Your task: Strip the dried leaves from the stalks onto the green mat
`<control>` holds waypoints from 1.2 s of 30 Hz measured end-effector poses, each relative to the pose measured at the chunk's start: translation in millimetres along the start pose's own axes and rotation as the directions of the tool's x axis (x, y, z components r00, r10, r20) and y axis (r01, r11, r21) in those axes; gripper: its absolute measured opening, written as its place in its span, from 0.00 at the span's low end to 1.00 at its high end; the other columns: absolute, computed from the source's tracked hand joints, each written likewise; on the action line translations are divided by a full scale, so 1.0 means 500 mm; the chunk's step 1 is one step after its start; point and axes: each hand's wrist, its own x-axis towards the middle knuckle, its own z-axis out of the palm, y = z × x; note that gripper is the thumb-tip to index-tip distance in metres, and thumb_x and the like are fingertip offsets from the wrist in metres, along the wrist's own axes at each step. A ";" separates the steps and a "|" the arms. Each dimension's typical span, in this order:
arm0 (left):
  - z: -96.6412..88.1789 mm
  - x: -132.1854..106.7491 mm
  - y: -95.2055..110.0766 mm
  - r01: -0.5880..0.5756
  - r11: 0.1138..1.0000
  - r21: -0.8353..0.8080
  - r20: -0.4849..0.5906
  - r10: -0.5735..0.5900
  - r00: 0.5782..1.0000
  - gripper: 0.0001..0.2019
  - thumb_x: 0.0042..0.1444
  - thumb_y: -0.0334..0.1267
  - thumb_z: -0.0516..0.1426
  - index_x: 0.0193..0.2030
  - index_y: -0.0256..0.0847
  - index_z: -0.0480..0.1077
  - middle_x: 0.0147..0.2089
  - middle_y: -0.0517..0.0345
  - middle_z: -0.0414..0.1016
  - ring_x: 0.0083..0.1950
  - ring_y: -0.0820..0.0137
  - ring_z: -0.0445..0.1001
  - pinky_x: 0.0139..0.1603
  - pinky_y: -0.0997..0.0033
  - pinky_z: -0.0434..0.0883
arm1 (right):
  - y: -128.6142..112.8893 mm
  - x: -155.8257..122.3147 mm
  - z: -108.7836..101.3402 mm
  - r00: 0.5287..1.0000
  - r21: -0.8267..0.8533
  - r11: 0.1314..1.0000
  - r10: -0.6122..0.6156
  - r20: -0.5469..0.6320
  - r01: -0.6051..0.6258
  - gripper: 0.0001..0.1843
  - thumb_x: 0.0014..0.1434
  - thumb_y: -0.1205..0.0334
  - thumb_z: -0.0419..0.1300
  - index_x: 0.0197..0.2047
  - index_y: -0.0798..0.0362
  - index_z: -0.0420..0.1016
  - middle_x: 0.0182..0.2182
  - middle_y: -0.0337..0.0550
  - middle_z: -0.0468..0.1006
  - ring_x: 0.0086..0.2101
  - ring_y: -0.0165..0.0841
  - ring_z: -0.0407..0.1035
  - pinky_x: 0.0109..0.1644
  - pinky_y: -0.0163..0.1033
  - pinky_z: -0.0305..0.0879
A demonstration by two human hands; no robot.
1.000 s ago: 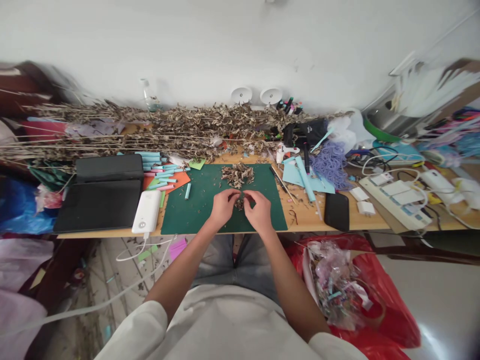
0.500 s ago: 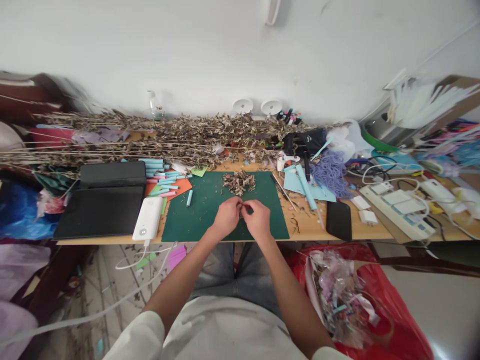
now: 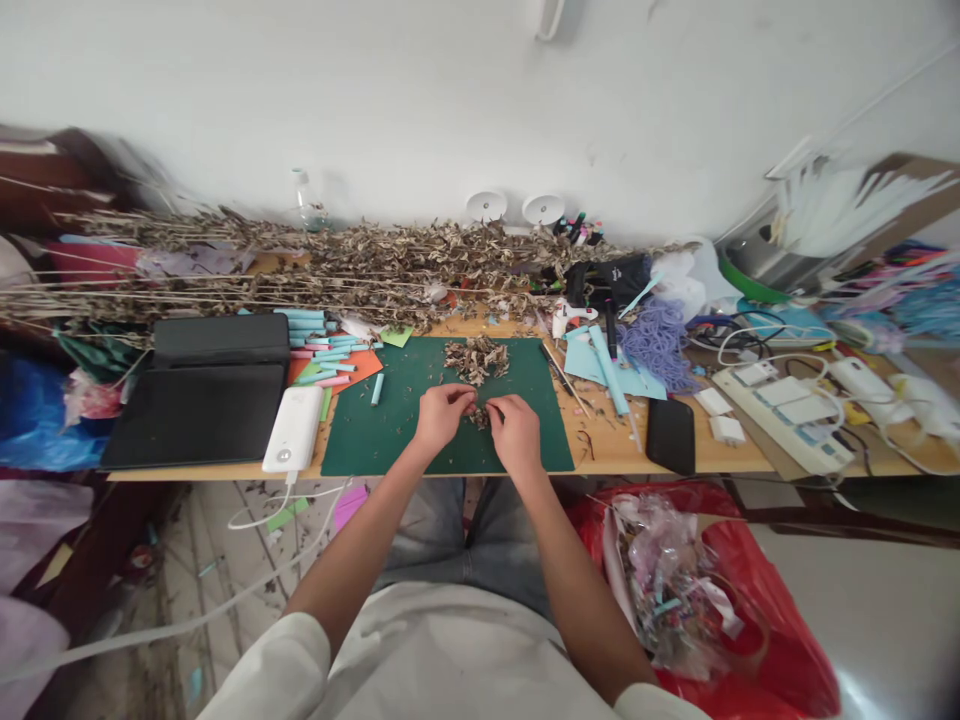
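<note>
Dried leaves (image 3: pixel 477 358): one heap, green cutting mat (image 3: pixel 375 440), beyond the hands. Probably weightless, brittle; pinch loosely at edges. Left hand (image 3: pixel 441 415), right hand (image 3: pixel 515 430): fingertips drawn close beside smaller leaf pile (image 3: pixel 479 419); grip unclear.

From my remote seat I see L hand (image 3: pixel 441 417) & R hand (image 3: pixel 517 432) over the green mat (image 3: pixel 375 440), fingertips bent in, near each other; what they pinch is too small to tell. Small leaf clump (image 3: pixel 479 419) btwn the fingertips, bigger leaf pile (image 3: pixel 478 358) just beyond. Blue tube (image 3: pixel 376 389) L of the L fingers, power bank (image 3: pixel 293 428) farther L; blk phone (image 3: pixel 670 436) well R of the R fingers.
</note>
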 end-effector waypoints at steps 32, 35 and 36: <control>0.003 -0.016 0.015 -0.195 0.940 0.279 0.085 0.178 0.980 0.04 0.56 0.35 0.56 0.34 0.40 0.71 0.30 0.58 0.77 0.31 0.71 0.75 0.32 0.76 0.68 | 0.002 0.002 -0.014 1.000 0.142 0.989 0.028 -0.009 -0.027 0.09 0.58 0.64 0.57 0.40 0.53 0.78 0.36 0.47 0.77 0.38 0.37 0.71 0.45 0.41 0.68; 0.015 -0.016 0.003 -0.068 0.997 0.048 0.116 0.062 0.991 0.06 0.55 0.39 0.57 0.36 0.39 0.70 0.28 0.59 0.76 0.29 0.71 0.75 0.31 0.75 0.70 | -0.012 -0.006 -0.016 1.000 0.284 0.958 0.027 -0.001 -0.026 0.13 0.56 0.65 0.60 0.45 0.52 0.76 0.36 0.45 0.77 0.36 0.35 0.72 0.42 0.38 0.69; 0.018 -0.017 0.002 -0.027 0.999 -0.025 0.134 0.030 0.991 0.06 0.54 0.39 0.57 0.36 0.39 0.69 0.27 0.59 0.76 0.28 0.71 0.75 0.32 0.74 0.71 | -0.016 -0.007 -0.016 0.999 0.317 0.948 0.033 -0.007 -0.030 0.13 0.55 0.65 0.60 0.45 0.52 0.76 0.35 0.44 0.78 0.34 0.34 0.72 0.41 0.37 0.70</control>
